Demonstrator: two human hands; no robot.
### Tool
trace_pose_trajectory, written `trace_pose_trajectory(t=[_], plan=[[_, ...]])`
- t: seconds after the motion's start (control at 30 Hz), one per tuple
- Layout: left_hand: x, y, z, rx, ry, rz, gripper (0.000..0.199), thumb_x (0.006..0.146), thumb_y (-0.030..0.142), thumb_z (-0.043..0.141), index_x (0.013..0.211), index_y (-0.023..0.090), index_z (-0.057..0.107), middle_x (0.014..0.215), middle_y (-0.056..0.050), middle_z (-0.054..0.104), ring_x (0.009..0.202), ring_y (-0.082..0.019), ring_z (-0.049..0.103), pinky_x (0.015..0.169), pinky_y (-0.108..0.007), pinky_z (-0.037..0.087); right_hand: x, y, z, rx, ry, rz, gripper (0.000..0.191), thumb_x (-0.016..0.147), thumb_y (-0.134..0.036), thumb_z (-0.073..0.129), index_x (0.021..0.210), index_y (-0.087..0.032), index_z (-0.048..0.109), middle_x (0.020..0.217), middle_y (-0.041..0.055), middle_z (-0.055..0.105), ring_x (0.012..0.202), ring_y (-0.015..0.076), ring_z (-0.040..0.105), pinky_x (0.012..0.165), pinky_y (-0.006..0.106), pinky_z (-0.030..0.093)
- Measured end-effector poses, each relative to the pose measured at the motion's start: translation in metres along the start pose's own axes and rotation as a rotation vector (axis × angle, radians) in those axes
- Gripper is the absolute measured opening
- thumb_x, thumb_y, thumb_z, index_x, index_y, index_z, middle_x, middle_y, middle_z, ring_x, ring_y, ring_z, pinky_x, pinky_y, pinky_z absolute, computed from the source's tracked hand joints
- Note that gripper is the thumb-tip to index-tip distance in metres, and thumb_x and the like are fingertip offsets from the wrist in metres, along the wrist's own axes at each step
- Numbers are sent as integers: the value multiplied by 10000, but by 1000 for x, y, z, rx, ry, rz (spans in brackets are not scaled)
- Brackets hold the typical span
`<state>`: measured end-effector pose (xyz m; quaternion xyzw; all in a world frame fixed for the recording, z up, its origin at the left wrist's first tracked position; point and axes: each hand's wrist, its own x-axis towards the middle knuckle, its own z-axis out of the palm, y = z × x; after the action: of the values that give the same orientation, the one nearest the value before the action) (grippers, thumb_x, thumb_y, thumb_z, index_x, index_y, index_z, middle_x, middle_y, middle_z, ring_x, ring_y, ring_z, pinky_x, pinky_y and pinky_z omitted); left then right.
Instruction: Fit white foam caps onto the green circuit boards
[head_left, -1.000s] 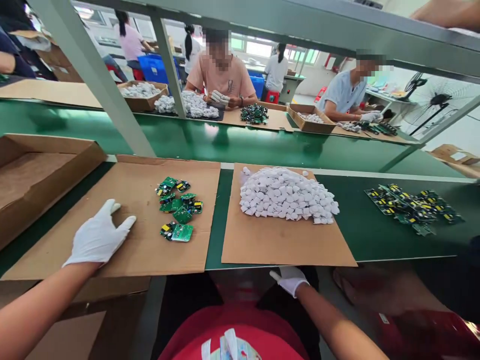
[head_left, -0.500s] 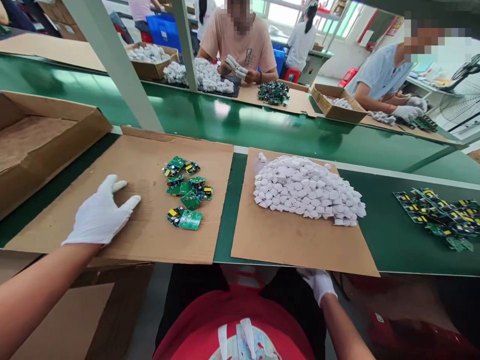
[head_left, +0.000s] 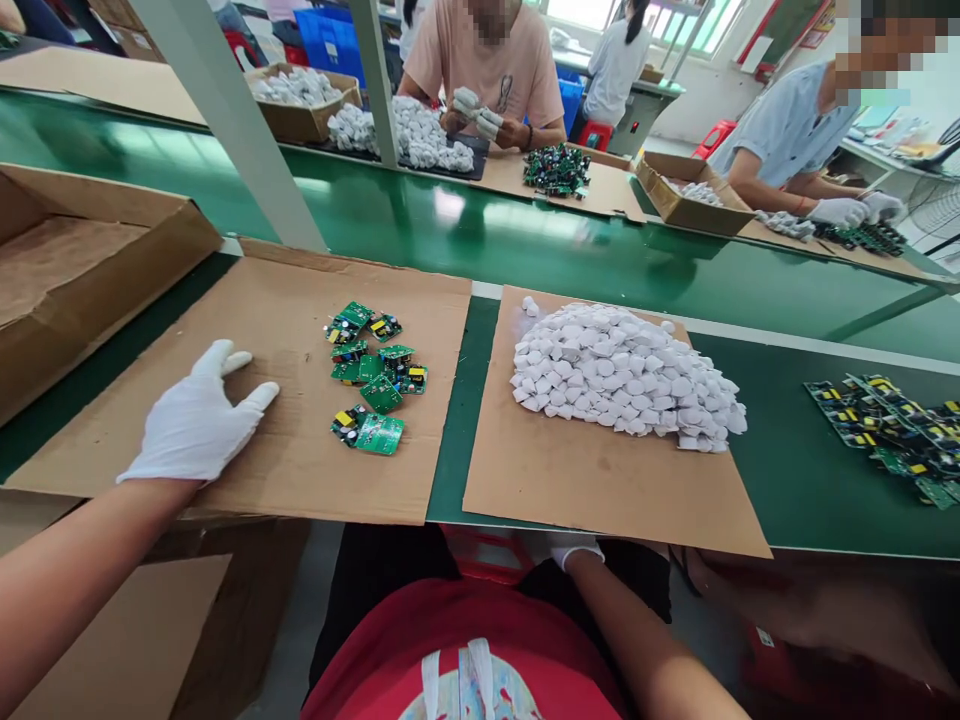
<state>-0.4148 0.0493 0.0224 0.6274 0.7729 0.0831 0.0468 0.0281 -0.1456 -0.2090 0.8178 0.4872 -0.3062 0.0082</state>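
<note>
My left hand (head_left: 196, 415), in a white glove, rests on the left cardboard sheet (head_left: 300, 480) with thumb and fingers apart and nothing in it. To its right on the same sheet lie several small green circuit boards (head_left: 381, 392) with yellow and black parts. My right hand (head_left: 576, 548), also gloved, is down by my lap below the table's front edge; only the glove's wrist end shows, and its fingers are hidden. Above it, on the right cardboard sheet (head_left: 600, 495), a heap of small white pieces (head_left: 622, 372) is spread out.
More circuit boards (head_left: 892, 430) are piled at the right on the green table. A cardboard box (head_left: 97, 270) stands at the far left. A slanted grey post (head_left: 232, 130) rises behind the left sheet. Across the bench, two people (head_left: 487, 60) handle parts.
My right hand has moved left and further under the table edge, so less of its glove shows. My left hand stays in place. The view has shifted slightly.
</note>
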Motion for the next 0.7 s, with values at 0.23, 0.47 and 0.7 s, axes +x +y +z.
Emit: trace_pose_trajectory(t=[0.23, 0.47, 0.7], plan=[[-2, 2, -3, -35, 0, 16, 690, 801, 510, 401, 1377, 175, 222, 1324, -35, 471, 1182, -313, 442, 962, -464, 368, 13, 13, 15, -145, 3, 37, 292, 874, -305, 498, 1130, -169, 528, 1134, 73, 546, 955, 199, 566, 806, 405, 486], [-2, 2, -3, -48, -8, -3, 699, 788, 521, 408, 1378, 190, 233, 1353, -47, 435, 1170, -336, 453, 951, -475, 383, 28, 22, 33, -261, 1, 32, 305, 866, -303, 516, 1144, -178, 514, 1175, 75, 532, 992, 204, 554, 825, 413, 475], [-2, 2, -5, -62, -9, -4, 697, 789, 505, 414, 1376, 171, 243, 1351, -58, 436, 1174, -341, 448, 952, -478, 378, 40, 33, 42, -330, -5, 32, 306, 867, -305, 513, 1146, -180, 514, 1183, 75, 527, 999, 207, 550, 833, 417, 471]])
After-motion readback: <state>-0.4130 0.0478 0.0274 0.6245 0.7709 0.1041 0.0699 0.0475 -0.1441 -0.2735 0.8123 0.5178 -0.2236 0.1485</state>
